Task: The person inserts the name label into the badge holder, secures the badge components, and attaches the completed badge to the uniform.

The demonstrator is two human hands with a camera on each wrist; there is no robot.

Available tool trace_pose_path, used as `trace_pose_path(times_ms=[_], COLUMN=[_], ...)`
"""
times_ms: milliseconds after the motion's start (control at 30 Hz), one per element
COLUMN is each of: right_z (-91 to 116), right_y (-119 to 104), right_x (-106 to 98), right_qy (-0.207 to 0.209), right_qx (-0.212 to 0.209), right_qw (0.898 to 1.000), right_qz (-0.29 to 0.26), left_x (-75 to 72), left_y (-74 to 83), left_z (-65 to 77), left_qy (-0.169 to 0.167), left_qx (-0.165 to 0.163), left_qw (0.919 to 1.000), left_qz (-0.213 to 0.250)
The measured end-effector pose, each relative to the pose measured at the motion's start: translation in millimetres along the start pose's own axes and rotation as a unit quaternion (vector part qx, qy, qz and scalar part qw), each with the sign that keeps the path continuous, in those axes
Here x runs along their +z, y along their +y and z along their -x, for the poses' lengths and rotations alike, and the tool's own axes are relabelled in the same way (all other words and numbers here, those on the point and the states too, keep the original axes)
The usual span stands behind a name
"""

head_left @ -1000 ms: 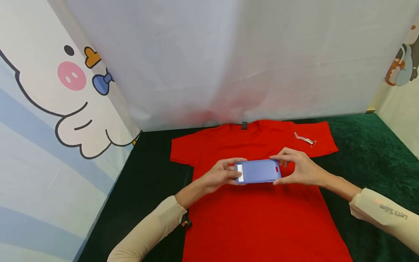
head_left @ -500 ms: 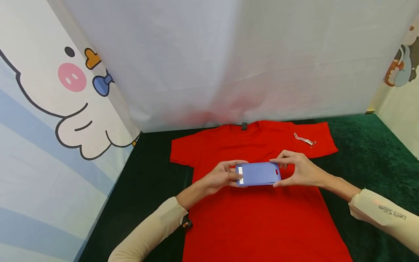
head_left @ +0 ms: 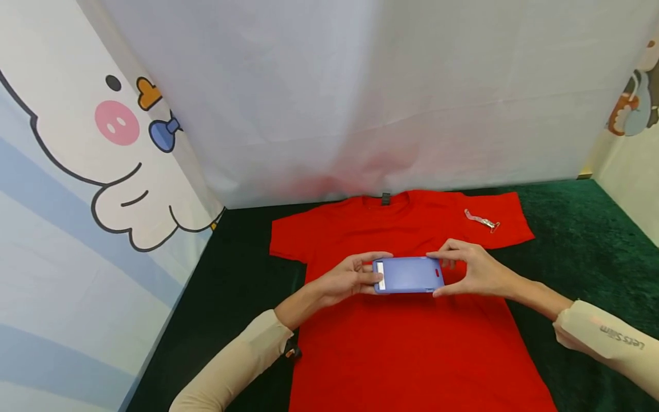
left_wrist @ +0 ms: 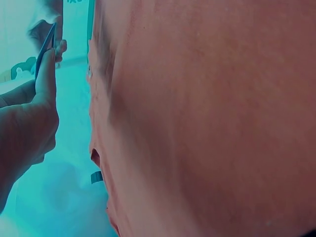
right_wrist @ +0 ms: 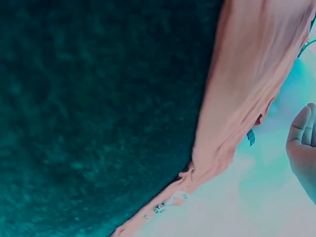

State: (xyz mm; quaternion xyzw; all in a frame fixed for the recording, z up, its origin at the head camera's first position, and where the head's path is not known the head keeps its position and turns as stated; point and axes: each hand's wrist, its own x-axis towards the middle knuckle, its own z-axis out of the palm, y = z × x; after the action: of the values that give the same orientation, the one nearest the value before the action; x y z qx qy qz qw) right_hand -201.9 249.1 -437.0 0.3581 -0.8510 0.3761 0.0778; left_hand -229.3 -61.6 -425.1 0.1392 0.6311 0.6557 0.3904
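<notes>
Over the chest of a flat red T-shirt [head_left: 407, 343], a blue card holder [head_left: 412, 274] is held lengthwise between both hands. My left hand [head_left: 345, 279] grips its left end, the thumb lying over a white label there. At the other end, by a small slot, my right hand [head_left: 473, 269] pinches the holder's long edges between thumb and fingers. Seen edge-on in the left wrist view, the holder [left_wrist: 43, 54] is a thin dark sliver above my left hand [left_wrist: 29, 116]. The right wrist view has only part of my right hand [right_wrist: 303, 153], and the holder is out of sight there.
A clear strap with a metal clip [head_left: 482, 220] lies on the shirt's right sleeve. Dark green cloth [head_left: 582, 246] covers the table beneath the shirt. A white curtain [head_left: 309, 103] hangs behind, and a panel with a cartoon print [head_left: 118, 123] stands at the left.
Both hands have brought the card holder slightly down, nearer the person, keeping the same hold on it. The shirt and clip strap stay in place.
</notes>
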Motion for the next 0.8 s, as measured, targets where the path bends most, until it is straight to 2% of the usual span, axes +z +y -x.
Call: trace_pose_path(times_ms=[367,667,800], right_z=[3.9,0.9,-0.4], right_y=[4.0,0.0,-0.1], right_x=[-0.4,-1.5,-1.4], right_qy=[0.015,0.014,0.013], right_qx=[-0.002,-0.009,-0.011], right_qw=[1.000,1.000,1.000], right_qz=[0.013,-0.010,-0.015], left_x=[-0.8,2.8,3.9], left_y=[1.2,0.6,2.1], left_z=[2.9,0.4,0.1], left_qy=[-0.027,0.013,0.016], left_qx=[-0.005,0.003,0.005], left_qw=[0.9996,0.9996,0.9994], left_qz=[0.009,-0.024,-0.031])
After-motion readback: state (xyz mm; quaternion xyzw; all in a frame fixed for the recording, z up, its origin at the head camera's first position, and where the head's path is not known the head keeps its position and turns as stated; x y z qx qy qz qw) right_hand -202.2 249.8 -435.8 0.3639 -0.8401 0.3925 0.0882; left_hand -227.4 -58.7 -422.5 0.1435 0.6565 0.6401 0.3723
